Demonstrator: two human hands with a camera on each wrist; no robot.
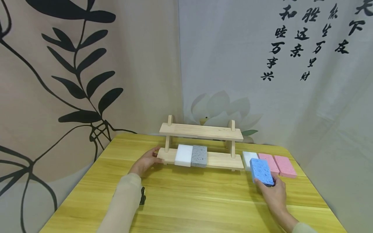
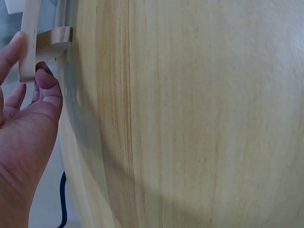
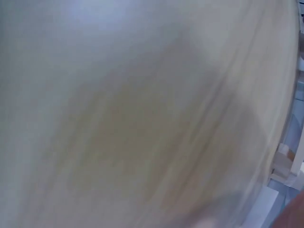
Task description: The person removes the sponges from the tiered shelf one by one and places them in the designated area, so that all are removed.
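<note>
A two-tier wooden rack point(image 1: 201, 131) stands toward the back of the table. At the left end of its lower board point(image 1: 222, 159), my left hand point(image 1: 147, 160) pinches the wood; the left wrist view shows the fingers on both sides of the board's end point(image 2: 28, 54). On that board a white sponge point(image 1: 184, 155) and a grey sponge point(image 1: 199, 156) lean side by side, left of its middle. My right hand point(image 1: 274, 195) grips a blue sponge point(image 1: 261, 171) by its lower end, thumb on one side and fingers on the other. The right wrist view is blurred and hides this grip.
Behind the blue sponge, another white sponge point(image 1: 249, 157) and two pink sponges, one nearer point(image 1: 267, 160) and one farther right point(image 1: 285, 166), lie in a row on the table point(image 1: 186, 204). A printed curtain point(image 1: 145, 64) hangs behind the table's back edge.
</note>
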